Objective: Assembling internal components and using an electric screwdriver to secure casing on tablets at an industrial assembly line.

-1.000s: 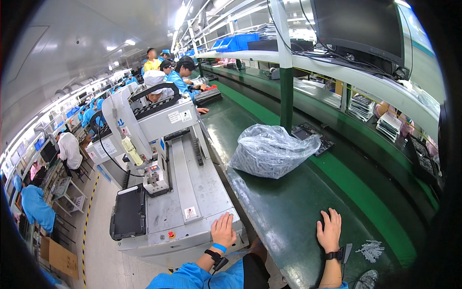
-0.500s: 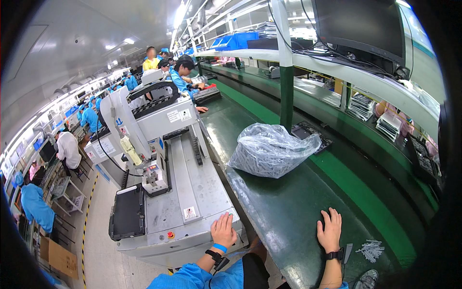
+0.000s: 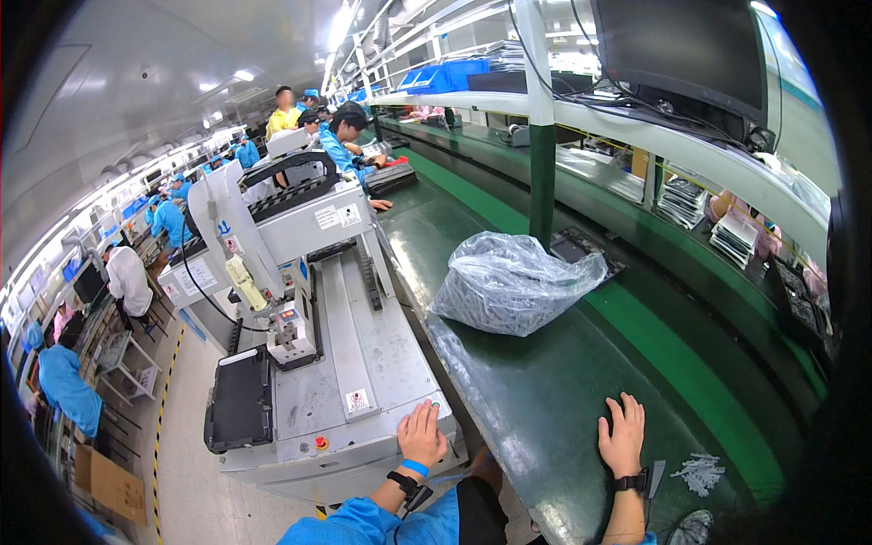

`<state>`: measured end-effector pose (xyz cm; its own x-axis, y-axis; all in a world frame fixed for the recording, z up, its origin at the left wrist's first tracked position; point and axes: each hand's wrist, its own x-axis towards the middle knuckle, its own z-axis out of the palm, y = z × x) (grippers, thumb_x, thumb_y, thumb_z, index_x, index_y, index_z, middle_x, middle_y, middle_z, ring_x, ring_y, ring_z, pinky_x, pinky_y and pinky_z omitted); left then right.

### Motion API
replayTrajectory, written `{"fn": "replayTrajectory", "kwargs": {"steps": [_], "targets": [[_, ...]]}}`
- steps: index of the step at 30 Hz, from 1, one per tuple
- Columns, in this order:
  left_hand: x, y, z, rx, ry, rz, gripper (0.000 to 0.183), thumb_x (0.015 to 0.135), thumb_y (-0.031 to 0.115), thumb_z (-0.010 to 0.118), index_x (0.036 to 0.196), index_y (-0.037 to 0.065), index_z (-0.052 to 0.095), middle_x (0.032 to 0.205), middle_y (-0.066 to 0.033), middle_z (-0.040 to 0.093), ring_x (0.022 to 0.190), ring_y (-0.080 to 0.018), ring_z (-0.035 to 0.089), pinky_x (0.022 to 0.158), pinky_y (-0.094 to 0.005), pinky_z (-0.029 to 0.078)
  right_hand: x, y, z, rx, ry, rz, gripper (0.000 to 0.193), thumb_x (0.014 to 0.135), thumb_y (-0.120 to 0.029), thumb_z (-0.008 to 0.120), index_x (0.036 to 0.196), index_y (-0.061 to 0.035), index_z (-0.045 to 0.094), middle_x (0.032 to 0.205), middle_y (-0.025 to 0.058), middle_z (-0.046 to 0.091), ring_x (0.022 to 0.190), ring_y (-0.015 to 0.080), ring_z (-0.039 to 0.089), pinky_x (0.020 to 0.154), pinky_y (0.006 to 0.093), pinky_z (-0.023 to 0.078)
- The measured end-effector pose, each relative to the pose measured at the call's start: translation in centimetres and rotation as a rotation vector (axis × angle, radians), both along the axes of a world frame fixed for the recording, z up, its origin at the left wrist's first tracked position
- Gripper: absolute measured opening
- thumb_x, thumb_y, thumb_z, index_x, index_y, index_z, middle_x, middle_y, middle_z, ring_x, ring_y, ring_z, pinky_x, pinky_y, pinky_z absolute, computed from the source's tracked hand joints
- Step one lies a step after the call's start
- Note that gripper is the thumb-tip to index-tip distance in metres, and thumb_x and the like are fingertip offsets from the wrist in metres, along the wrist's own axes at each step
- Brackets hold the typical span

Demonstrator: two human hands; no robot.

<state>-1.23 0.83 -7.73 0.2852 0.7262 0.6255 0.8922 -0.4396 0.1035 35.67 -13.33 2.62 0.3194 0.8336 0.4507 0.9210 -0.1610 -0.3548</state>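
My left hand point(image 3: 422, 437) lies on the front right corner of a grey benchtop machine point(image 3: 341, 336), fingers stretched out, near a green button at its edge. A black tray-like part point(image 3: 241, 401) rests at the machine's front left, and a red button point(image 3: 322, 442) sits on its front. On the green workbench point(image 3: 545, 418), my right hand point(image 3: 622, 436) lies flat with its fingers apart, holding nothing. Right of that wrist is a small pile of grey strip-like pieces point(image 3: 699, 473). Farther off stands a clear plastic bag point(image 3: 518, 283) filled with many similar grey pieces.
A post point(image 3: 540, 136) rises behind the bag, carrying a shelf with a dark monitor point(image 3: 686, 54). Beside the post lies a dark panel-like part point(image 3: 590, 250) on the green conveyor line. A co-worker in blue point(image 3: 341, 150) sits beyond the machine. A carton point(image 3: 111, 483) stands on the floor.
Both my hands stay in place. The bag, the small pile and the machine's head show no visible movement.
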Motion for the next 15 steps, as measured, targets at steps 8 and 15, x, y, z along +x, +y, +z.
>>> {"fn": "replayTrajectory", "kwargs": {"steps": [8, 15], "targets": [[0.03, -0.22, 0.18, -0.004, 0.004, 0.004, 0.066, 0.07, 0.021, 0.066, 0.134, 0.01, 0.057, 0.143, -0.0089, 0.053, 0.132, -0.0246, 0.049, 0.108, -0.0461, 0.031, 0.05, -0.08, -0.16, 0.006, 0.001, -0.003, 0.041, 0.086, -0.017, 0.063, 0.125, -0.0046, 0.059, 0.138, 0.0224, 0.049, 0.132, 0.0412, 0.042, 0.116, 0.0538, 0.028], [0.03, -0.6, 0.18, -0.025, 0.019, 0.007, 0.067, 0.07, 0.021, 0.066, 0.135, 0.009, 0.056, 0.143, -0.0098, 0.053, 0.132, -0.0252, 0.048, 0.108, -0.0469, 0.031, -0.03, -0.5, -0.27, 0.014, -0.002, -0.005, 0.041, 0.085, -0.017, 0.064, 0.125, -0.0048, 0.059, 0.137, 0.0226, 0.049, 0.132, 0.0414, 0.042, 0.115, 0.0533, 0.029]]}}
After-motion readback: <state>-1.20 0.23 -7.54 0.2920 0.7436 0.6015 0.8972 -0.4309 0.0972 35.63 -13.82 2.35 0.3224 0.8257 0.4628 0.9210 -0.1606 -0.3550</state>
